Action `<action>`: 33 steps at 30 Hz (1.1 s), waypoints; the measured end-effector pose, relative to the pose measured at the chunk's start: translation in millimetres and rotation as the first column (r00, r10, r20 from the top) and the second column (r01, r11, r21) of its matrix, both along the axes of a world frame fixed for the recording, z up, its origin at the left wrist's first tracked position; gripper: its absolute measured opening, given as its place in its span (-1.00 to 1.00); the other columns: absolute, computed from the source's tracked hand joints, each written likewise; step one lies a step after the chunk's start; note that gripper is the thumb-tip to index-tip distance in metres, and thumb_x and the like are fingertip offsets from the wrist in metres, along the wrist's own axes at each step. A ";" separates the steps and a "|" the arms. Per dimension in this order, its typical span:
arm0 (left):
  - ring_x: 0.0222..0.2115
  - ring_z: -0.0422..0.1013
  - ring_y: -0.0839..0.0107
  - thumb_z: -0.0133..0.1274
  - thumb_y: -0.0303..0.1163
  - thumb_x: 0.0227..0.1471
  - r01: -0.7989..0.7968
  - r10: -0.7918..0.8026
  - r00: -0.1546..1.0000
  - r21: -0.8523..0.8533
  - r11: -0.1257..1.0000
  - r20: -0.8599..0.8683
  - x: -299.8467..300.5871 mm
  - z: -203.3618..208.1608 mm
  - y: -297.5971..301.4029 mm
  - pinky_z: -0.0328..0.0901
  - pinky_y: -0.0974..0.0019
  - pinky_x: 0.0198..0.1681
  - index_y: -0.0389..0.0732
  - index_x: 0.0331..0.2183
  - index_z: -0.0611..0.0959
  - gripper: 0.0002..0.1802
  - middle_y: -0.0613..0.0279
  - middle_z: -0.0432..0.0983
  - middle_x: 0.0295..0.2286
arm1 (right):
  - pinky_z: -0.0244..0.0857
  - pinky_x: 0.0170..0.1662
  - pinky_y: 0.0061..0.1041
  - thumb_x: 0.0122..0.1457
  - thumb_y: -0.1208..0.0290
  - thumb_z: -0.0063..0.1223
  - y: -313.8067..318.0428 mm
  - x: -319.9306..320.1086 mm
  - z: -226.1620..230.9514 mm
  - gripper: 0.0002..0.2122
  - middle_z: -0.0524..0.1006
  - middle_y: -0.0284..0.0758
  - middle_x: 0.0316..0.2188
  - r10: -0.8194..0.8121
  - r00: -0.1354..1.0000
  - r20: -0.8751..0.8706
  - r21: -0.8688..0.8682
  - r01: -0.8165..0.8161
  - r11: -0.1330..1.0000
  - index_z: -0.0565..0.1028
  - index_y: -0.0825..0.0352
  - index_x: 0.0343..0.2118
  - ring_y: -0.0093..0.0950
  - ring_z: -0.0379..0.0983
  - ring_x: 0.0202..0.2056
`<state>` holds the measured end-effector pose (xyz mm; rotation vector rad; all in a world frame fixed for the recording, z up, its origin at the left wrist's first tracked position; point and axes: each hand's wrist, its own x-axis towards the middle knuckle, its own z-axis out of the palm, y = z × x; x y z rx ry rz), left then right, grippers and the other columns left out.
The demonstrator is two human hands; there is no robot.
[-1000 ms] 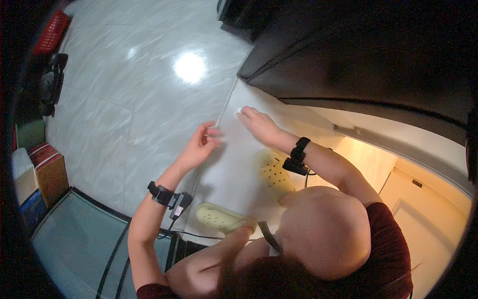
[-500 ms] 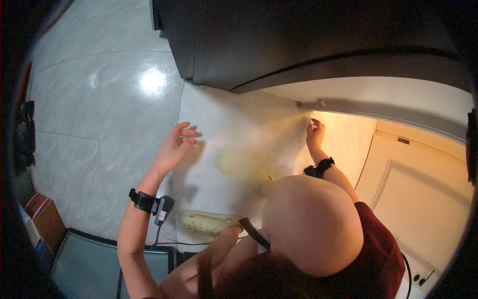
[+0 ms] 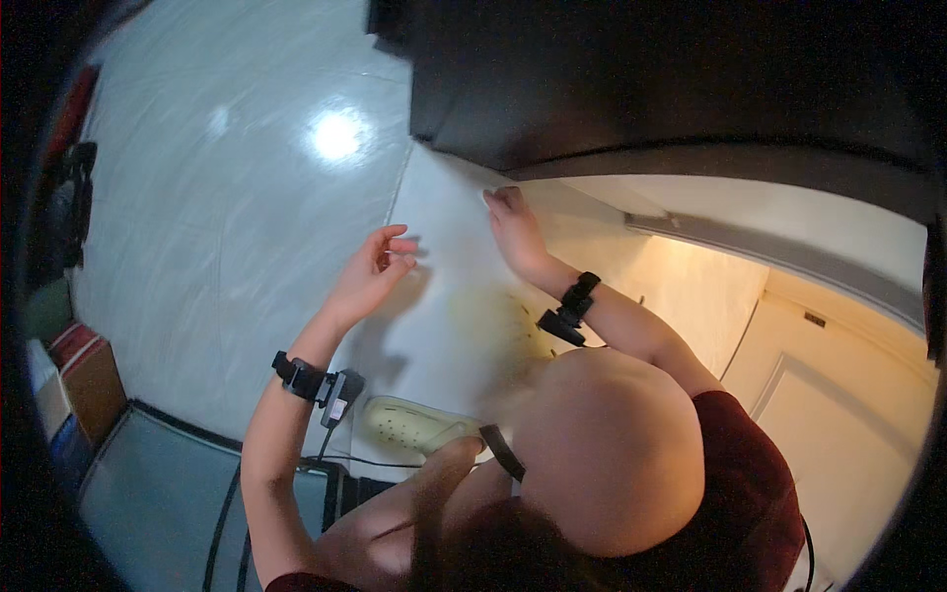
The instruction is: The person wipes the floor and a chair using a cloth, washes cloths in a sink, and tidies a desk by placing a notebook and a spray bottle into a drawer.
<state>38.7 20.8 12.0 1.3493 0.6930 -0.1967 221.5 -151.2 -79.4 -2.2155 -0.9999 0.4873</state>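
My left hand [image 3: 370,281] hovers over the pale floor with its fingers loosely bent and apart, nothing in them. Farther out and to its right, my right hand [image 3: 517,237] reaches over the floor near the corner of a dark cabinet [image 3: 612,89]. Its fingers are pinched together; anything between them is too small to make out. Each wrist carries a black strap with a small device, the left one [image 3: 304,379] trailing a cable, the right one [image 3: 570,314]. Below the hands lies a pale yellow-green clog [image 3: 409,424] on my foot; a second one [image 3: 528,321] is blurred and partly hidden.
Glossy tiles [image 3: 247,217] spread out at the left. A white door frame [image 3: 779,247] and a cream panelled door [image 3: 829,414] stand at the right. Lower left are a brown box [image 3: 97,380] and a grey-green mat or case with dark edging [image 3: 163,493].
My right hand has swung left, away from the lit doorway, to beside the dark cabinet's corner. My left hand has shifted slightly right and up in the view. The whole view has tilted a little.
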 end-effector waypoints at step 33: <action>-0.24 0.33 0.53 -0.11 -0.44 0.03 -0.024 0.036 0.990 -0.091 0.996 0.136 -10.4 -29.2 0.2 0.22 0.47 -0.12 -0.28 -0.03 0.26 -0.57 0.25 0.36 -0.22 | 0.31 -0.22 -0.39 -0.01 0.43 -0.05 6.8 39.0 20.6 -0.84 0.43 -0.32 -0.32 0.507 0.775 0.377 -0.117 -0.503 0.857 0.40 0.27 -0.32 -0.30 0.35 -0.22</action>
